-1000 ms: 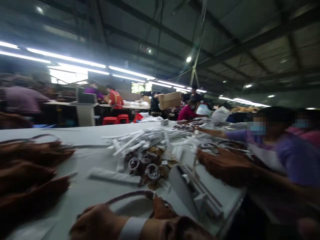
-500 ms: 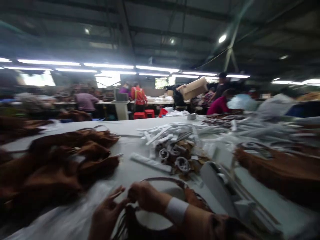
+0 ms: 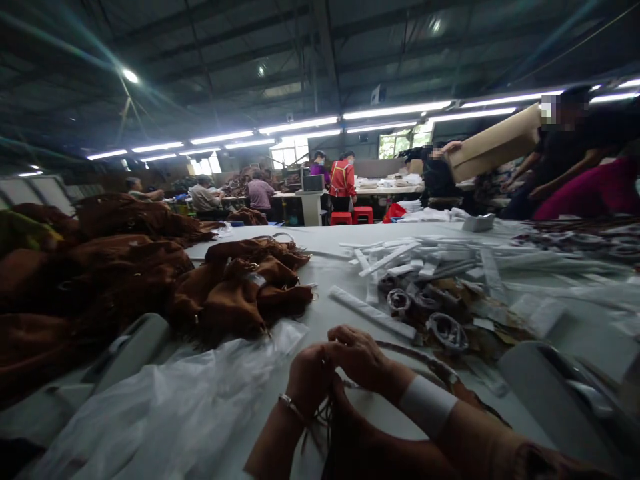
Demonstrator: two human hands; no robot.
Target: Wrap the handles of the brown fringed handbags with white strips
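A brown bag (image 3: 380, 443) with a soft, suede-like look lies at the lower edge, close to me. At its upper corner my left hand (image 3: 310, 373) and my right hand (image 3: 356, 353) meet, fingers pinched together. Exactly which part they grip is hidden by the fingers. Thin dark cords (image 3: 323, 423) hang from that corner, below my left hand. The bag's strap (image 3: 417, 353) curves over the table behind my right wrist. A bracelet circles my left wrist; a white band (image 3: 429, 405) wraps my right forearm.
Brown bags (image 3: 240, 287) are piled at left, beside clear plastic sheeting (image 3: 165, 400). White strips (image 3: 415, 257) and wrapped rolls (image 3: 447, 331) lie beyond my hands. Grey curved fixtures (image 3: 550, 393) stand on both sides. At back right, people handle a large cardboard box (image 3: 495, 148).
My view has swung left, so the scene sits farther right. My left hand has turned and closed in against my right; the thin light piece at its fingertips no longer shows.
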